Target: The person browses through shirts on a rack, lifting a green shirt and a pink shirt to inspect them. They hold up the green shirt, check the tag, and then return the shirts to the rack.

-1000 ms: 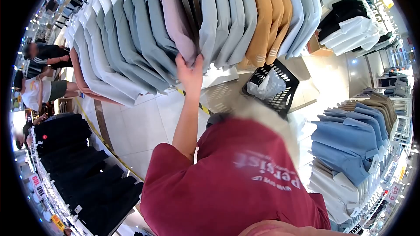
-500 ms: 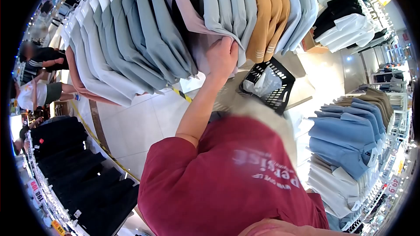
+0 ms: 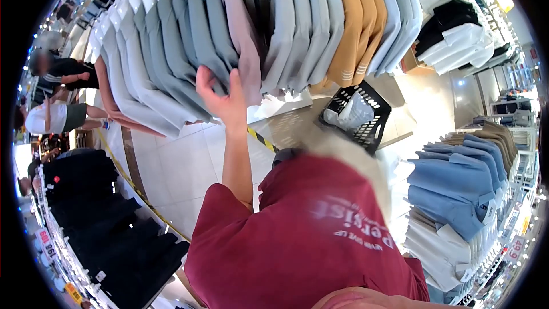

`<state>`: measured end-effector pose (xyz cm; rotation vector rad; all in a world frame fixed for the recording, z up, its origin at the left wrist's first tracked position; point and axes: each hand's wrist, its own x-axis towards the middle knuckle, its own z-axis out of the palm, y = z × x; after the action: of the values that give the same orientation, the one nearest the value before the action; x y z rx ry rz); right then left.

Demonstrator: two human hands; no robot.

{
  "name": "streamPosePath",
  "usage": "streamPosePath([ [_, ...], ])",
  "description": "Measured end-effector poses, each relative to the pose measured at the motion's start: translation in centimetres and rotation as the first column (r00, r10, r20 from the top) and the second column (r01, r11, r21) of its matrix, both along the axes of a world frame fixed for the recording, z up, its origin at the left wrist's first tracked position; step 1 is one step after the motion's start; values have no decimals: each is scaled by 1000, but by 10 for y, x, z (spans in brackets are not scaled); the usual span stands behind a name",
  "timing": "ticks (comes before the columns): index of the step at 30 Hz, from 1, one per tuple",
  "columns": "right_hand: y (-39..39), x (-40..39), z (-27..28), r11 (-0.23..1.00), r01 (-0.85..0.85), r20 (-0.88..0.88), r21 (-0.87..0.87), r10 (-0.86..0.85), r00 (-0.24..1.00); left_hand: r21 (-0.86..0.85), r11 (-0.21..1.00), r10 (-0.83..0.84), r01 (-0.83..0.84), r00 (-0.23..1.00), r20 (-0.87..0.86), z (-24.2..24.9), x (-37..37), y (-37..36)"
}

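Observation:
My left hand (image 3: 226, 100) is raised at the hanging row with thumb and fingers spread, and nothing is gripped in it. Its fingers overlap the lower sleeves of the grey-green shirts (image 3: 197, 28), while the thumb is beside a mauve shirt (image 3: 243, 40). The mauve shirt hangs straight down at the end of that group. A dark gap separates it from several pale grey-blue shirts (image 3: 303, 28), followed by mustard shirts (image 3: 351, 23) with striped cuffs. My right hand is out of the picture.
A black shopping basket (image 3: 374, 120) holding a clear plastic bag stands on the tiled floor (image 3: 183, 154). Dark trousers (image 3: 103, 217) hang at left; light blue shirts (image 3: 452, 177) hang at right. Two people (image 3: 63, 74) are at the far left. Yellow-black tape (image 3: 140, 194) crosses the floor.
My left hand has let go of the mauve shirt's lower part, which it was pulling rightward, and moved left with fingers spread. The shirt now hangs straight.

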<state>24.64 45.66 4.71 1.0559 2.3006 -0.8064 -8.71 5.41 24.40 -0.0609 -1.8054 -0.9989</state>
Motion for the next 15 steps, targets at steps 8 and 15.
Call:
streamPosePath([
  [8,-8,-3,-6,1000,-26,-2,-3,26,1000,429,860,-356,275,927,120,1,-23,19],
  [15,-16,-10,-13,999,-51,0,-16,51,999,489,792,-470,366,876,106,9,-23,36],
])
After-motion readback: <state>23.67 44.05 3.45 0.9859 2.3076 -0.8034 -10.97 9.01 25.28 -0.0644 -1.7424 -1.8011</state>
